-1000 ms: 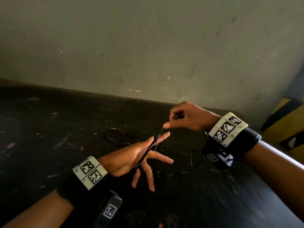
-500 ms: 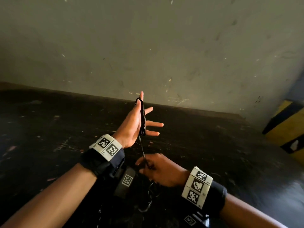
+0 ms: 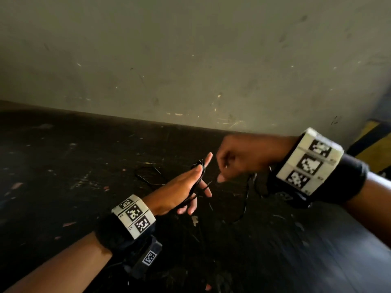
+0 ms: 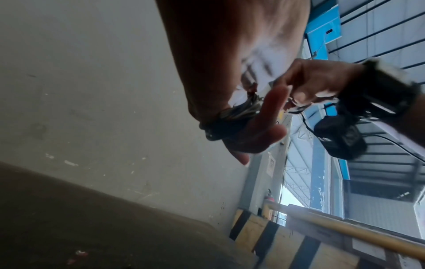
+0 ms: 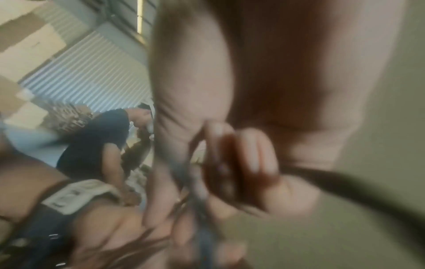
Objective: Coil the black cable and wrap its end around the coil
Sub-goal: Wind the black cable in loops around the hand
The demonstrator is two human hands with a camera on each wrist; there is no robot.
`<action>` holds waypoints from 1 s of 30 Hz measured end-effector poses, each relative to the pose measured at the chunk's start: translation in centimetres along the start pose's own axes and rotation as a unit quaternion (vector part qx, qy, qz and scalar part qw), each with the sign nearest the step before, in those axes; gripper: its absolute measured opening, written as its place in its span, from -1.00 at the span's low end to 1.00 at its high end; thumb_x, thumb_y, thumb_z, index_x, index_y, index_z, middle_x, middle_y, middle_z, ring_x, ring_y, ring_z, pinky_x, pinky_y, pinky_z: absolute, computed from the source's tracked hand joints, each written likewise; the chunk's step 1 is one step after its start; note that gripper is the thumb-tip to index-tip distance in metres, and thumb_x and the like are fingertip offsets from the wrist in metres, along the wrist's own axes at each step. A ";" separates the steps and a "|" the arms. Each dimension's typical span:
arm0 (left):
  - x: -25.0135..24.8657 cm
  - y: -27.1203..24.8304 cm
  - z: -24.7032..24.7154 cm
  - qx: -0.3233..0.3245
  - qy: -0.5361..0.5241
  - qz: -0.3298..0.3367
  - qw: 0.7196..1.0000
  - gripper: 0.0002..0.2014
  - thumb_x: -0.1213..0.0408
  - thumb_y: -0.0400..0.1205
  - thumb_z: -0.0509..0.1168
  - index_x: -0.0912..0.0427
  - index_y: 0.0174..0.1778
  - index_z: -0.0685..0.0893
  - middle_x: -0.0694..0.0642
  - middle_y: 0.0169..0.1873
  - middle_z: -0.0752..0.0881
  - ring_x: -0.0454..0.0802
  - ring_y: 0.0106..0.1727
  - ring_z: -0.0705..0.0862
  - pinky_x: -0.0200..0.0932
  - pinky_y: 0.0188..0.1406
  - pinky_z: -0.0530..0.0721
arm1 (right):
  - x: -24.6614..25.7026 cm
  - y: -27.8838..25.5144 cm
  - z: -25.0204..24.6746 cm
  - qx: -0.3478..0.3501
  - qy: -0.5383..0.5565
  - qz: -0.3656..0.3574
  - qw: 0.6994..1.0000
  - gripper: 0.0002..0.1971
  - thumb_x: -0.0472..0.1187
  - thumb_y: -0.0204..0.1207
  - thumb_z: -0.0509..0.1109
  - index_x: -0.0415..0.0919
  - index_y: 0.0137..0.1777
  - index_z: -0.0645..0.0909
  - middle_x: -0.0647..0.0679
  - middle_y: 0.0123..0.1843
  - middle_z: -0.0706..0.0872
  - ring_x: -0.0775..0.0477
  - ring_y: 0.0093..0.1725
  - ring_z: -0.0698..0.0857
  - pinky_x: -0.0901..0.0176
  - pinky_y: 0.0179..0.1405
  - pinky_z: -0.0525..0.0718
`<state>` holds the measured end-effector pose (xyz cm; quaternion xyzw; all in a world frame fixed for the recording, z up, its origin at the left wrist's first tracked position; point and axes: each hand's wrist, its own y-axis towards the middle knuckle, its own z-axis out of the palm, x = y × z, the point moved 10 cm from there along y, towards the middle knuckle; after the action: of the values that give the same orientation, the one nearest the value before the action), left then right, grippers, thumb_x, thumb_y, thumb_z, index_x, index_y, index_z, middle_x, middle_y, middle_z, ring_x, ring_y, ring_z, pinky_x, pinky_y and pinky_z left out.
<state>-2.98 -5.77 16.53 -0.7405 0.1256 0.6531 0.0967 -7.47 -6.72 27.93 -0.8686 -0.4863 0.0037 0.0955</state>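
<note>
The thin black cable is wound in several loops around my left hand, which is held out over the table with its fingers straight and spread. The left wrist view shows the bundle of loops crossing the hand near the thumb. Just right of the left fingertips, my right hand is curled and pinches a strand of the cable. From that hand the free cable hangs down to the table. More loose cable lies behind the left hand. The right wrist view is blurred; it shows curled fingers and a dark strand.
The dark, scuffed table runs back to a grey wall. A yellow and black striped barrier stands at the far right. Another person in dark clothes appears in the background of the right wrist view.
My right hand has swung up from below the left wrist to the right of the left fingertips, carrying the cable. My left hand has tipped forward and lower from its upright pose.
</note>
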 end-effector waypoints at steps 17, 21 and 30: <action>-5.8 -2.5 1.3 0.226 -0.359 0.033 0.905 -0.53 -0.20 0.66 -0.15 -0.44 0.53 0.21 0.35 0.50 0.46 0.18 -0.19 0.83 -0.20 -0.76 0.68 | -5.7 1.3 -1.6 -0.330 0.243 -0.017 0.912 -0.65 0.07 0.49 0.35 -0.12 -0.43 0.62 0.03 -0.54 0.56 0.13 -0.53 0.47 0.25 -0.51 0.45; -7.6 -0.3 -1.2 0.122 -0.405 0.089 0.902 -0.51 -0.21 0.65 -0.13 -0.41 0.54 0.22 0.33 0.47 0.51 0.23 -0.19 0.84 -0.17 -0.81 0.66 | -2.9 3.7 5.5 -0.202 0.306 -0.017 0.930 -0.89 -0.29 0.61 0.28 -0.28 -0.03 0.63 0.00 -0.32 0.66 0.22 -0.42 0.65 0.39 -0.44 0.60; -5.6 2.1 -5.4 -0.069 -0.346 0.128 0.927 -0.54 -0.20 0.67 -0.15 -0.53 0.54 0.03 0.23 0.62 0.29 0.34 0.00 0.80 -0.07 -0.55 0.79 | -1.5 3.6 8.1 -0.112 0.418 0.071 0.898 -0.75 -0.26 0.48 0.47 -0.27 0.12 0.59 -0.29 -0.19 0.75 -0.04 -0.42 0.68 0.11 -0.37 0.72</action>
<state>0.79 -9.06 22.86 -0.4509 0.1332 0.8826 -0.0016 -6.02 -8.52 19.28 -0.8272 -0.3357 -0.4079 0.1915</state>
